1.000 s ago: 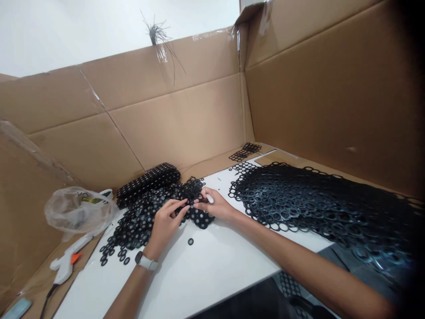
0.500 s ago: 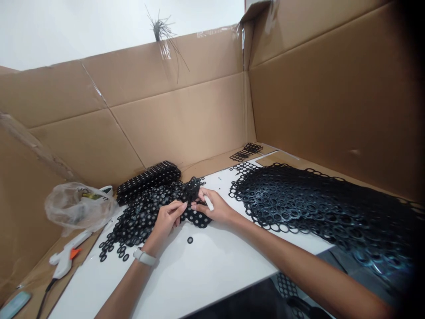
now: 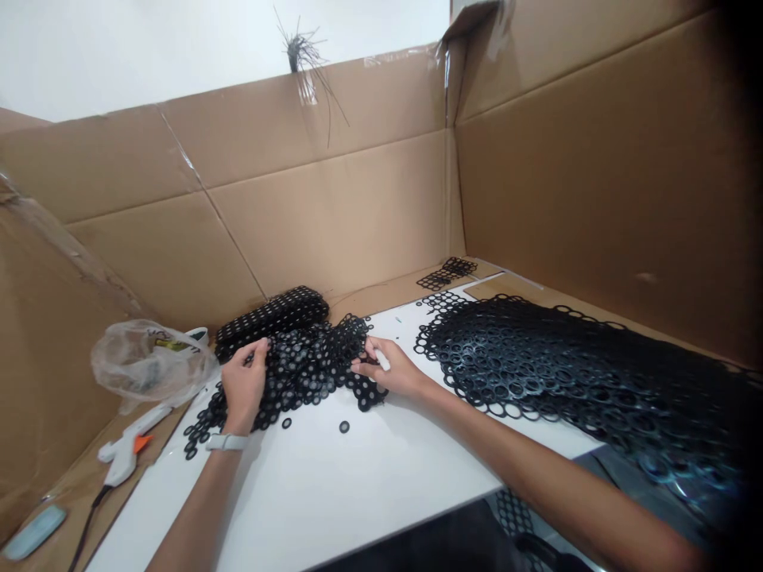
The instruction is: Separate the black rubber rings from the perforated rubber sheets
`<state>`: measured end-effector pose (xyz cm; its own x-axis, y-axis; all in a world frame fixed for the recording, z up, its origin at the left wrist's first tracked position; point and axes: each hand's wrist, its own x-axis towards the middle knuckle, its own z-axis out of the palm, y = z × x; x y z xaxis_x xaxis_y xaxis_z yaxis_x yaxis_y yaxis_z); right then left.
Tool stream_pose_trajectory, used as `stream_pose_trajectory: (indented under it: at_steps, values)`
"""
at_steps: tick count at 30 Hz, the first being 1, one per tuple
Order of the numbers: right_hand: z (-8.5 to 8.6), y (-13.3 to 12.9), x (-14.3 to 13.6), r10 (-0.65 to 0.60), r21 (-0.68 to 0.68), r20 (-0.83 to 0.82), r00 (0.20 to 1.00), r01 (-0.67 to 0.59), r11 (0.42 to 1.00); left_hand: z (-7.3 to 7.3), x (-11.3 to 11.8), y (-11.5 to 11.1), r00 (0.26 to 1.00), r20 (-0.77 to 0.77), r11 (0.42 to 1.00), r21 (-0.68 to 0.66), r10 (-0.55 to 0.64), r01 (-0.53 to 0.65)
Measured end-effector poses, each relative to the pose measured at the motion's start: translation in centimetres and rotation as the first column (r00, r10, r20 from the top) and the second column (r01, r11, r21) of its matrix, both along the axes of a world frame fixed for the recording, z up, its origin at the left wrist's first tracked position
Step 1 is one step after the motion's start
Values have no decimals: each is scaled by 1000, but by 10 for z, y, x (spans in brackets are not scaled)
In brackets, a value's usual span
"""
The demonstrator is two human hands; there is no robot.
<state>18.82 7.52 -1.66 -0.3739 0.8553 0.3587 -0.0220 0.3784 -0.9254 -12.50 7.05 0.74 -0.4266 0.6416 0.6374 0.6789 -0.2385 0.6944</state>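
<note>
Handle the small black rings (image 3: 292,378) lightly to avoid scattering, with the right hand (image 3: 398,372) curled round a white tool (image 3: 382,360), the left hand (image 3: 243,389) well apart, grip unclear.

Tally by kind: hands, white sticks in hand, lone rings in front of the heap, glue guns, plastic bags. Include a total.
Left hand and right hand: 2
White stick: 1
Lone rings: 2
Glue gun: 1
Plastic bag: 1
Total: 7

soft light, dark right edge
</note>
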Motion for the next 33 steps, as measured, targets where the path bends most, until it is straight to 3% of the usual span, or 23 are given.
stream_pose_trajectory:
  at_steps: [2, 4, 7, 10, 14, 20, 24, 28, 33]
  values:
    - [-4, 3, 0, -53, -23, 10, 999, 53, 998, 0, -13, 2, 988, -156, 1000, 0, 14, -14]
    - [-7, 4, -1, -100, -43, 8, 995, 100, 994, 0, -11, 0, 959, -284, 1000, -24, -24, 17]
    - [-8, 5, -5, -140, -134, -13, 990, 137, 982, 2, 16, -9, 909, -409, 995, 6, -84, 95]
    - [-6, 4, -7, -73, -286, -104, 992, 40, 957, 3, 49, -20, 863, -455, 964, 31, -221, 264]
    - [-5, 3, -7, 0, -324, -137, 991, -45, 945, 1, 74, -30, 731, -511, 876, -100, -452, 471]
    - [-7, 6, -9, 15, -311, -114, 993, -50, 949, -6, 79, -34, 688, -506, 854, -285, -519, 435]
    - [-4, 5, -7, 48, -182, -119, 992, -69, 981, -7, 83, -34, 709, -458, 844, -313, -536, 436]
    - [-4, 3, -2, 42, -25, -9, 999, -43, 999, -7, 86, -36, 712, -465, 850, -318, -526, 420]
    - [-4, -1, -3, -1, 49, 104, 995, -4, 999, -8, 90, -40, 687, -537, 871, -323, -490, 369]
